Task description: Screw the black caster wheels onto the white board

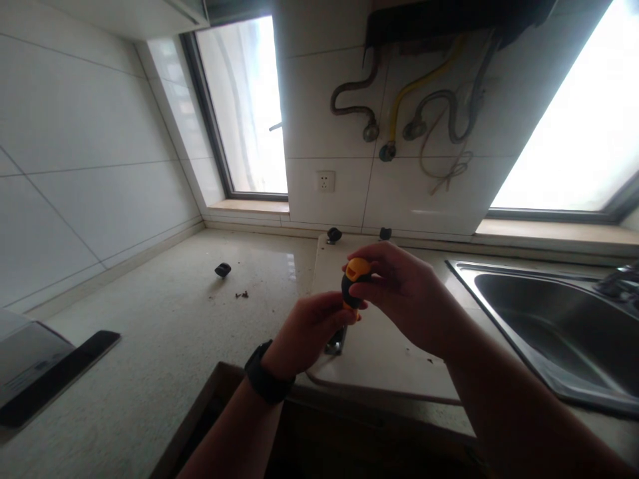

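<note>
A short screwdriver with an orange and black handle [351,287] is held upright between my two hands, over a white panel [389,362]. My right hand [399,283] is wrapped round the handle from the right, thumb and fingers closed on it. From the left, my left hand [317,326] pinches the lower end of the screwdriver, and its fingertips hide the shaft and tip. A dark metal fitting [335,342] shows on the panel just below my left fingers; part of it is covered. On my left wrist sits a black watch [269,372].
A small black part [222,269] and brown crumbs [242,295] lie on the speckled counter. Two black fittings [334,235] are at the panel's back edge. At right is a steel sink [499,313]. A dark flat bar [60,379] lies left. An opening gapes at the front.
</note>
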Demonstrator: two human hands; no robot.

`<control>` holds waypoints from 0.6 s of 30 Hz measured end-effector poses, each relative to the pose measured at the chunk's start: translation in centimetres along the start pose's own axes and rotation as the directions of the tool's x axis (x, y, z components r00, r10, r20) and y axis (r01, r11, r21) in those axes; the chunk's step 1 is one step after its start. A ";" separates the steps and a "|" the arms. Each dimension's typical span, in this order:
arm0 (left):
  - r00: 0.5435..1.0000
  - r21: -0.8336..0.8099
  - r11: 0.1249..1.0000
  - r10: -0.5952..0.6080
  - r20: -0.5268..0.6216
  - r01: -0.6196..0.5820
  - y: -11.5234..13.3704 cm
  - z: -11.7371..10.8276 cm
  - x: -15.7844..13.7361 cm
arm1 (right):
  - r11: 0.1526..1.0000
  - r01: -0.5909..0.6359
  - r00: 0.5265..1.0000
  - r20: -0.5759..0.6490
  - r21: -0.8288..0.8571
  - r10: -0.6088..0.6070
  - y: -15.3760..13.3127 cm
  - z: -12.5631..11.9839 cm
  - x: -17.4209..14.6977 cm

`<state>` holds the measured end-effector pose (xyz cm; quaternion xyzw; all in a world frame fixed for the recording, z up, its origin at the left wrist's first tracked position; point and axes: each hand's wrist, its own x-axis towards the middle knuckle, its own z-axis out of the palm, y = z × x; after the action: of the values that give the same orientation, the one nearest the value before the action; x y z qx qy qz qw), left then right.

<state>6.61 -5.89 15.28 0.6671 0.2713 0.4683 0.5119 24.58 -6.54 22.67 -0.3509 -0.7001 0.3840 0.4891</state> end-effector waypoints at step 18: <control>1.000 -0.026 0.999 -0.028 -0.011 0.028 0.3 -0.2 -0.4 | 0.993 0.021 0.997 0.075 -0.114 -0.013 -0.8 -0.3 -0.3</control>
<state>6.29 -6.22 15.42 0.6538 0.2776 0.4685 0.5254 24.82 -7.11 23.29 -0.3580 -0.7417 0.3517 0.4451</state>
